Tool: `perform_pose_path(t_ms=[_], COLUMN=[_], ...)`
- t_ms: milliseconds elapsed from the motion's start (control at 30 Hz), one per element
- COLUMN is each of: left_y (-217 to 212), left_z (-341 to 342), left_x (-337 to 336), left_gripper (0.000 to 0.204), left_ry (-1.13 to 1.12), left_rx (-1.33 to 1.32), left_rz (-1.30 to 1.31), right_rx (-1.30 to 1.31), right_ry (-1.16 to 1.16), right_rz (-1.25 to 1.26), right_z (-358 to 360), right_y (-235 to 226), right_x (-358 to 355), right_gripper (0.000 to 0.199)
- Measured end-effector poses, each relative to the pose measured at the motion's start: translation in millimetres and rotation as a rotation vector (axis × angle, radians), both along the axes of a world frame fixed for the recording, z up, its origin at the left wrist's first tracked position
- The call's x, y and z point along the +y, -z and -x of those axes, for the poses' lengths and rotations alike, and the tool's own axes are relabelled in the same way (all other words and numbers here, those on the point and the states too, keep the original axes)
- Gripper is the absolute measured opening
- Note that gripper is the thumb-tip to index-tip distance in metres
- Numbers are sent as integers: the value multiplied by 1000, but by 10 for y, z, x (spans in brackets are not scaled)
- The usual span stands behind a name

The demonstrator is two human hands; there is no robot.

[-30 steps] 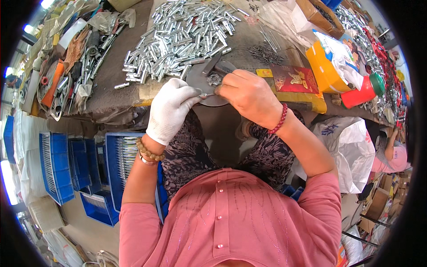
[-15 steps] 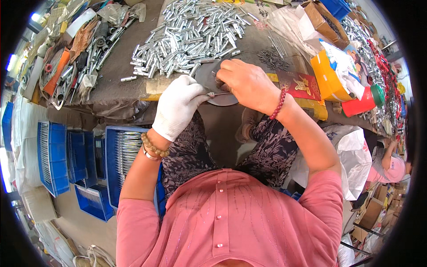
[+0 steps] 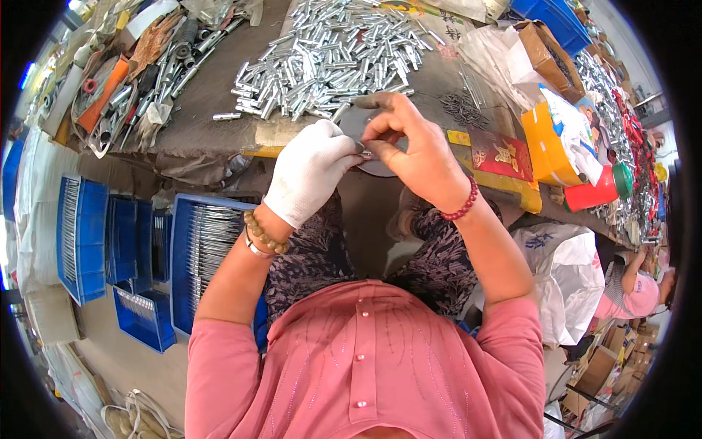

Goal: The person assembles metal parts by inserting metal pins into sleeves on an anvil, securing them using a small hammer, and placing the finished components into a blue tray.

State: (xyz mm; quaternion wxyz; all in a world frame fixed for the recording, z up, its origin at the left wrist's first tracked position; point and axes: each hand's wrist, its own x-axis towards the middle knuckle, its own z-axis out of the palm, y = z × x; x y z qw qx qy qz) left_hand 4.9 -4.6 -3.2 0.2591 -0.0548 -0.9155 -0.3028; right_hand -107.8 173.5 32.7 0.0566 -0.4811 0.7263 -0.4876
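Note:
My left hand (image 3: 311,175), in a white knit glove, is closed with its fingertips pinching a small silvery metal piece (image 3: 367,155), mostly hidden by the fingers. Right against it, my bare right hand (image 3: 420,157) brings thumb and forefinger together at that piece's end; what they pinch is too small and covered to make out. Both hands are over the bench's near edge, above a round grey disc (image 3: 355,123). Beyond them lies a wide pile of short shiny metal tubes (image 3: 329,62). Small dark pins (image 3: 462,110) are heaped right of my right hand.
Tools and rods (image 3: 157,80) crowd the bench's left. A red printed packet (image 3: 501,155), a yellow box (image 3: 548,143) and a red jar with green lid (image 3: 599,189) are at right. Blue bins (image 3: 179,256) holding metal rods stand lower left; a person (image 3: 636,285) is far right.
The thin rod visible between my hands earlier is now covered by my fingers. My right thumb and forefinger have come to my left fingertips, its other fingers spreading. The view has shifted slightly.

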Motion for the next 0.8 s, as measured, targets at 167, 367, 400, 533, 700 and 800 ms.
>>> perform_pose_path(t_ms=[167,367,400,533,700,800], left_y=[-6,23,22,34,59,55], left_z=[-10,-1,5,21,12,7], left_x=[13,-14,-9,6,11,20], left_gripper=[10,11,11,14,16,17], left_ry=[6,16,17,11,23,-11], left_rx=[6,11,11,26,41,52], left_rz=[-17,-2,-3,3,-40,-32], right_rx=[-25,111,192,347,594,652], right_ry=[44,49,49,98,123,147], right_rz=[-67,-53,-20,-51,-78,-78], right_z=[-20,-48,-58,-118,-255,-282], right_y=[75,84,78,58,84,153], right_x=[66,25,7,-38,-30,-47], right_gripper=[42,38,36,31,26,24])
